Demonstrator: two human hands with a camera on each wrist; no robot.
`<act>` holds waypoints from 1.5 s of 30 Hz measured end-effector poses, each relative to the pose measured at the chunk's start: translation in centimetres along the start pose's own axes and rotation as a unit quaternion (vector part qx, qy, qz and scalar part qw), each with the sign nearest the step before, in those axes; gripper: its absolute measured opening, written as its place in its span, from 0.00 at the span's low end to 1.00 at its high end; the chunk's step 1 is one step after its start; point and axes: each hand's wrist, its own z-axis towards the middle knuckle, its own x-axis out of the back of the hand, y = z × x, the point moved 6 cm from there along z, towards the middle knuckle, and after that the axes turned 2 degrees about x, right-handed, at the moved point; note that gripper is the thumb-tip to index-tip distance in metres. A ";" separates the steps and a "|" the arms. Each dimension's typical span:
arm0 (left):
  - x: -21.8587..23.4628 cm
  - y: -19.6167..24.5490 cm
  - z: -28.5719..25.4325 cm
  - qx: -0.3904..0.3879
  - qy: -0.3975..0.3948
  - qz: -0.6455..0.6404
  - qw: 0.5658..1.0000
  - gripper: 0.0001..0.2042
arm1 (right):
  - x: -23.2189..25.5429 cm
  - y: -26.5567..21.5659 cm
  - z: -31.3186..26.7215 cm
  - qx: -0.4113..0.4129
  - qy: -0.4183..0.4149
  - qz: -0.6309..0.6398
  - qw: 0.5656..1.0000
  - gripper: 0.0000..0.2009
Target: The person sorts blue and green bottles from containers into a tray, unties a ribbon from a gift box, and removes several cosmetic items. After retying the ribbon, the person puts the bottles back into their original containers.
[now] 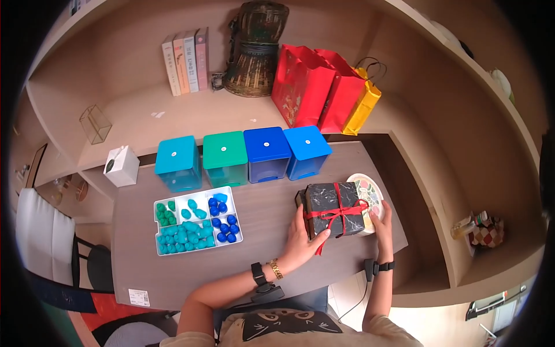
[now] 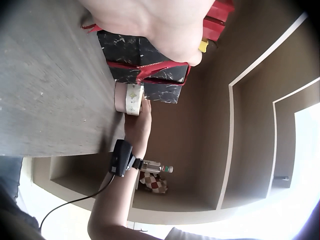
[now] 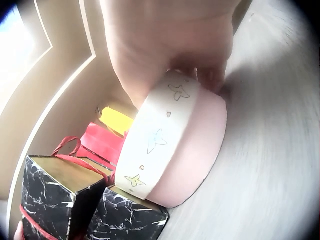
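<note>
Fingers of the left hand (image 1: 296, 248) close round the left end of a black marbled box (image 1: 324, 199), its thumb over the near corner; this likely steadies the box without crushing the bow of red ribbon (image 1: 341, 211). The right hand (image 1: 383, 234) grips the outer side of a round box (image 3: 195, 140), thumb on the patterned lid, fingers curved round the wall. That hold probably keeps the round box snug beside the black one. The pair sits near the right edge of the worktop (image 1: 263, 202), the round box on the outer side, its pink base towards the surface. Whether either bears weight on the hands, I cannot tell.

Left of them, well apart, a white tray (image 1: 240, 234) holds green, teal and blue egg-like pieces (image 1: 188, 234), its dividers seemingly keeping many of the colours sorted. Behind it, towards the far edge, teal (image 1: 178, 165), green (image 1: 225, 159), dark blue (image 1: 267, 151) and brighter blue (image 1: 308, 151) lidded containers stand in a row, seemingly within easy reach. A white tissue box (image 1: 122, 168) is at the far left corner. On the shelf beyond stand red bags (image 1: 303, 87) and books (image 1: 189, 63).
</note>
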 end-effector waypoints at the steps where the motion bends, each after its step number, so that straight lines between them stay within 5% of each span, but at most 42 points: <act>1: -0.1 0.3 0.3 -0.016 0.003 0.041 0.999 0.50 | 0.3 0.3 0.4 0.003 0.001 -0.012 1.000 0.33; 4: -0.5 -0.7 1.5 -0.021 -0.018 -0.003 1.000 0.51 | 0.7 0.4 1.3 0.008 -0.044 0.023 0.999 0.32; 7: 0.1 -1.0 2.1 0.047 -0.045 -0.137 0.988 0.50 | 1.2 -2.0 1.6 0.226 0.021 -0.290 0.930 0.29; 10: 1.4 -0.3 2.4 0.113 -0.031 -0.127 0.985 0.47 | -0.2 -6.1 0.0 0.242 0.021 -0.221 0.944 0.25; 11: 1.5 -1.5 2.5 0.137 -0.006 -0.092 0.986 0.47 | -1.6 -6.3 -0.8 0.136 -0.057 -0.077 0.986 0.26; 14: 1.4 -1.7 3.0 0.168 -0.019 -0.074 0.983 0.46 | -6.2 -6.7 -3.1 -0.026 -0.166 0.077 0.983 0.31; 16: 0.9 -1.5 4.1 0.136 -0.064 -0.110 0.982 0.45 | -7.9 -7.6 -3.4 -0.030 -0.180 0.090 0.979 0.36; 18: -0.1 -3.0 4.0 0.195 -0.023 -0.268 0.943 0.42 | -8.8 -8.1 -3.4 -0.048 -0.184 0.087 0.978 0.37; 24: 0.4 -4.9 3.5 0.239 0.014 -0.411 0.880 0.39 | -10.7 -8.9 -4.1 0.044 -0.189 -0.068 0.979 0.40; 27: 2.1 -2.0 2.3 0.259 0.018 -0.388 0.884 0.37 | -11.7 -10.8 -6.5 0.002 -0.209 0.143 0.967 0.42; 35: 3.8 -0.4 1.2 0.266 0.044 -0.370 0.889 0.36 | -13.5 -11.1 -8.3 -0.050 -0.174 0.234 0.955 0.42; 42: 1.6 4.6 2.9 0.199 0.001 -0.326 0.924 0.38 | -8.2 -16.5 -6.4 0.078 -0.142 0.153 0.975 0.41; 45: -2.2 5.8 5.0 0.263 -0.006 -0.382 0.886 0.39 | -4.3 -18.0 -3.6 0.083 -0.110 0.158 0.978 0.41</act>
